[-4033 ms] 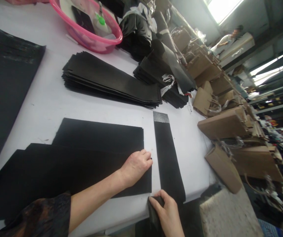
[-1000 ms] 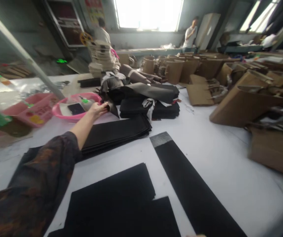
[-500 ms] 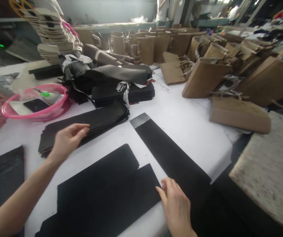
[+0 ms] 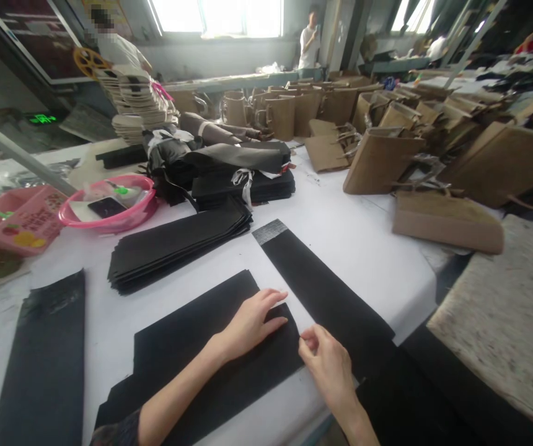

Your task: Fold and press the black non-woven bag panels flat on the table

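My left hand [image 4: 252, 319] lies flat, fingers stretched out, on the right end of the overlapped black sheets [image 4: 192, 334] near the table's front edge. My right hand [image 4: 329, 362] is just beside it at the sheets' right corner, thumb and forefinger pinched together; what they hold, if anything, is too small to make out. A long black strip [image 4: 322, 291] with a grey taped end [image 4: 270, 231] lies on the white table [image 4: 364, 248] right of both hands and hangs over the front edge.
A stack of black strips [image 4: 178, 244] lies behind the sheets. A pink basin [image 4: 108, 210] and pink tray [image 4: 10, 220] sit at the left. Black bundles [image 4: 243, 176] and brown paper bags [image 4: 378, 161] crowd the back and right. People stand far off by the windows.
My left hand has come back from the pink basin and strip stack and settled flat on the black sheets. My right hand has shifted to the sheets' corner and pinched its fingers.
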The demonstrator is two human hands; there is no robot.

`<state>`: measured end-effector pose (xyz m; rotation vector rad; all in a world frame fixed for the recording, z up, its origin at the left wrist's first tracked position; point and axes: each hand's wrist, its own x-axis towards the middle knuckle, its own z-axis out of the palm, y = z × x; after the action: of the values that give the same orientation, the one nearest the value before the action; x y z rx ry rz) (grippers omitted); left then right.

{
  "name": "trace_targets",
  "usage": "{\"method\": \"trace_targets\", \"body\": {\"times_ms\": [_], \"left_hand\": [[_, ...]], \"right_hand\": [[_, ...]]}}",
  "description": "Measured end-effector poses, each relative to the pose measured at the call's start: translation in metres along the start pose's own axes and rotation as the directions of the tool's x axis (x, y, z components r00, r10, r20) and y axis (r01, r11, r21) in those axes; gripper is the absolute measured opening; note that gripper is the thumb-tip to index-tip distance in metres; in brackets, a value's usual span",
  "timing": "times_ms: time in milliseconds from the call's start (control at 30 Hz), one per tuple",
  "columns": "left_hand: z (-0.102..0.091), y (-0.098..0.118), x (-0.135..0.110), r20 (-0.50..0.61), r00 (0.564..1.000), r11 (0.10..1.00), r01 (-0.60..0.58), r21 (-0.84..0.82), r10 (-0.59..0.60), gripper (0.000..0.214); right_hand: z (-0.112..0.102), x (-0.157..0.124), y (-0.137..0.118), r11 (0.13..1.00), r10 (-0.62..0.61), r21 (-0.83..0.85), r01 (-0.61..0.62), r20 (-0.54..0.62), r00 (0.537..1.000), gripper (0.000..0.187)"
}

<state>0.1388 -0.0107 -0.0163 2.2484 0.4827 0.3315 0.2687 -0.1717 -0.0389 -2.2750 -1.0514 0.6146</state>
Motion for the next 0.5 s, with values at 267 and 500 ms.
{"method": "trace_targets", "body": {"times_ms": [267, 500], "left_hand": [[-0.003, 0.001, 0.008, 0.069, 0.997, 0.973, -0.008, -0.232, 0.025, 0.04], [-0.027, 0.023, -0.023, 0.087, 0.995, 0.934, 0.078, -0.349, -0.051, 0.006]], "right_hand": [[-0.003, -0.011, -0.002, 0.952, -0.142, 0.258, 0.166, -0.109, 0.984, 0.006], [-0.006, -0.032, 0.0, 0.889, -0.428, 0.046, 0.455, -0.262, 0.865, 0.009]]}}
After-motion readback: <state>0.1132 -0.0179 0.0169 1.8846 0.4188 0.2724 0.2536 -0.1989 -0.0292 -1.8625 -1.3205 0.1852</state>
